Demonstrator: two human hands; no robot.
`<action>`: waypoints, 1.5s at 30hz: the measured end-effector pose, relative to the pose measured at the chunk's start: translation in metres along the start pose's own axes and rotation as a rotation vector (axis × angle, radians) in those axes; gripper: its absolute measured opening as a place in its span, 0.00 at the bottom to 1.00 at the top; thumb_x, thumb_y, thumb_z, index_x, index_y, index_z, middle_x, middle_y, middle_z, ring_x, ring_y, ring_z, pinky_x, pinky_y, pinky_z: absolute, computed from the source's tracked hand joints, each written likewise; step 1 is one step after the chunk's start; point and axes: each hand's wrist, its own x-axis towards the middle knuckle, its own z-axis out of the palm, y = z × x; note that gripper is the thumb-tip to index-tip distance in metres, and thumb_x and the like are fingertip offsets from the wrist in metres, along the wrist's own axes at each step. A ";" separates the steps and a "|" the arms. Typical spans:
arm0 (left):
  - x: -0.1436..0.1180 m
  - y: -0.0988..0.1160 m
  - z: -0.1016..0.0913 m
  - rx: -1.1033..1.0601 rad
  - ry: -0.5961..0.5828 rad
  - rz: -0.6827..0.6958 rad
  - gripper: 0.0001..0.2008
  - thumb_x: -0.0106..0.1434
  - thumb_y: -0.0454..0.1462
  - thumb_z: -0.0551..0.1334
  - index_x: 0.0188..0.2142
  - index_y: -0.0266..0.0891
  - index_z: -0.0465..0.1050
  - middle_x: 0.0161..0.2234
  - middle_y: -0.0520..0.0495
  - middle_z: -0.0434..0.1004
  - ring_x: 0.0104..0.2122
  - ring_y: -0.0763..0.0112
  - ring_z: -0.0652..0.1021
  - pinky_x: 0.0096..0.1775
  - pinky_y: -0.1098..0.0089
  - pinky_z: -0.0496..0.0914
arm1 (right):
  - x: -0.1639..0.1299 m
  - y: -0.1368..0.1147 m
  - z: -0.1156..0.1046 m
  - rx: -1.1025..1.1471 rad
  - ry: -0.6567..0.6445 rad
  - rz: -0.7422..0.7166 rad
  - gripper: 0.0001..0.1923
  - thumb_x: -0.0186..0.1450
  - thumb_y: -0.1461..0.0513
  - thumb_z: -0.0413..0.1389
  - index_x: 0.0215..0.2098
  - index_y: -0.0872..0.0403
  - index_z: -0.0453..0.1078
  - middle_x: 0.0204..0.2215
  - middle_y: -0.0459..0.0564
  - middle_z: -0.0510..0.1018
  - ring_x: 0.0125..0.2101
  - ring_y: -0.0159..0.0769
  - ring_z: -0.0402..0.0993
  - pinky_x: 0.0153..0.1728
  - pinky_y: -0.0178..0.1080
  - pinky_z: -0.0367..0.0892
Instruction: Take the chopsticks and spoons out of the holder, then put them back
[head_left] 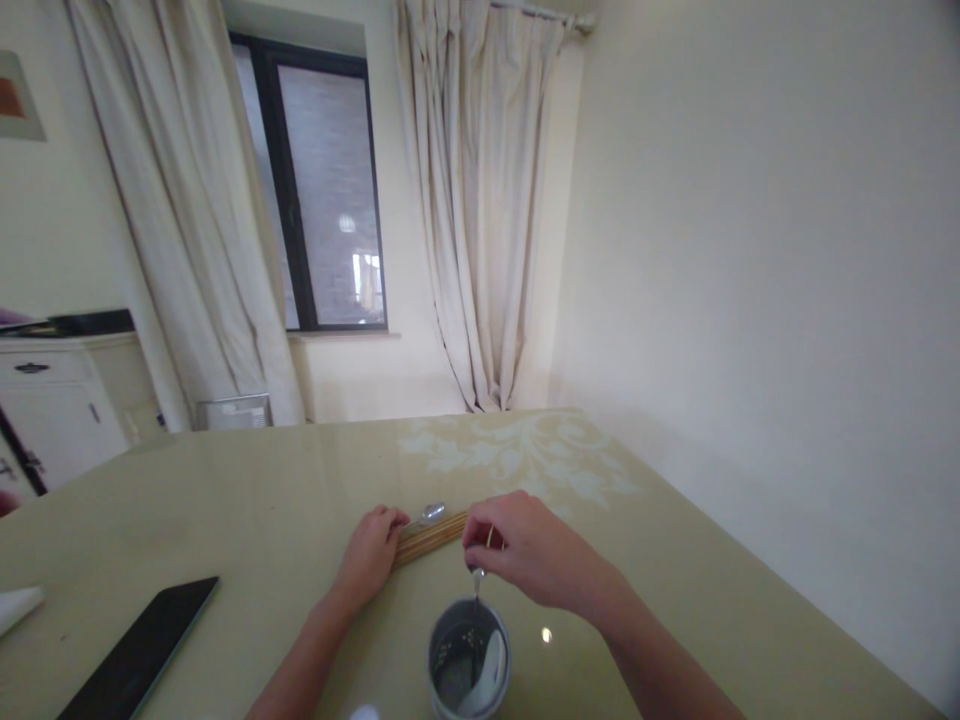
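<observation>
A bundle of wooden chopsticks (pixel 431 538) and a metal spoon (pixel 427 516) lie on the table (pixel 675 560), pinned at one end under the curled fingers of the left hand (pixel 371 550). The right hand (pixel 525 550) is pinched around a thin metal utensil (pixel 477 578) held upright over a grey cup (pixel 469 660), which already has some cutlery inside. Sorting looks partly done: chopsticks and spoon are not yet in the cup.

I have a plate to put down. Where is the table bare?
Bare: the far table toward the window, and right of the right hand. Crowded: chopsticks, spoon, cup, left hand; tablet at left.
</observation>
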 end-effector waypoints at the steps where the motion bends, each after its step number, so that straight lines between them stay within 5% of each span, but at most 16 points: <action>1: -0.001 0.001 -0.001 0.002 0.005 -0.009 0.14 0.69 0.30 0.55 0.42 0.36 0.81 0.44 0.39 0.82 0.48 0.58 0.79 0.55 0.60 0.70 | 0.001 0.001 0.000 -0.001 0.002 -0.008 0.03 0.62 0.67 0.67 0.32 0.53 0.81 0.27 0.43 0.83 0.28 0.31 0.77 0.31 0.32 0.62; 8: 0.005 0.024 -0.027 -0.070 0.069 -0.009 0.14 0.69 0.33 0.56 0.46 0.36 0.80 0.48 0.38 0.84 0.51 0.57 0.81 0.57 0.58 0.71 | -0.009 -0.001 -0.028 0.054 0.208 -0.059 0.05 0.66 0.65 0.64 0.33 0.52 0.81 0.28 0.43 0.83 0.29 0.32 0.76 0.32 0.33 0.65; 14: -0.017 0.117 -0.091 -0.566 0.053 0.255 0.20 0.76 0.50 0.52 0.55 0.44 0.76 0.49 0.45 0.84 0.50 0.62 0.81 0.55 0.63 0.73 | -0.015 -0.003 -0.046 0.197 0.566 -0.022 0.07 0.69 0.60 0.60 0.35 0.52 0.79 0.26 0.46 0.82 0.26 0.34 0.77 0.28 0.34 0.70; 19: -0.041 0.161 -0.105 -0.522 -0.071 0.376 0.15 0.74 0.45 0.58 0.53 0.45 0.77 0.44 0.47 0.85 0.43 0.65 0.81 0.47 0.67 0.74 | -0.010 -0.009 -0.030 0.288 0.568 -0.028 0.05 0.68 0.61 0.58 0.36 0.53 0.76 0.25 0.46 0.81 0.24 0.34 0.80 0.26 0.33 0.73; 26: -0.028 0.137 -0.105 -0.410 -0.065 0.340 0.15 0.73 0.44 0.55 0.41 0.43 0.80 0.35 0.48 0.82 0.37 0.65 0.78 0.42 0.69 0.71 | -0.003 -0.004 -0.022 0.341 0.508 0.000 0.05 0.69 0.60 0.56 0.37 0.53 0.73 0.29 0.47 0.83 0.26 0.35 0.83 0.26 0.33 0.76; 34: -0.027 0.130 -0.105 -0.646 -0.297 0.279 0.21 0.71 0.54 0.58 0.41 0.40 0.77 0.32 0.50 0.78 0.32 0.69 0.75 0.35 0.71 0.70 | 0.003 0.000 -0.013 0.236 0.616 0.015 0.03 0.69 0.63 0.56 0.37 0.52 0.72 0.27 0.46 0.82 0.25 0.34 0.81 0.26 0.33 0.74; 40: -0.022 0.124 -0.105 -0.443 -0.148 0.303 0.13 0.71 0.46 0.60 0.41 0.42 0.80 0.33 0.50 0.82 0.34 0.67 0.77 0.36 0.71 0.68 | 0.003 0.000 -0.012 0.219 0.527 0.039 0.04 0.71 0.63 0.55 0.39 0.52 0.72 0.32 0.48 0.84 0.28 0.35 0.83 0.30 0.35 0.75; 45: -0.005 0.078 -0.072 -0.210 -0.054 0.178 0.12 0.69 0.40 0.59 0.37 0.40 0.82 0.37 0.45 0.84 0.38 0.62 0.80 0.43 0.66 0.70 | 0.002 -0.005 -0.013 0.060 0.490 0.060 0.05 0.71 0.60 0.58 0.43 0.53 0.75 0.43 0.52 0.84 0.37 0.38 0.83 0.34 0.36 0.73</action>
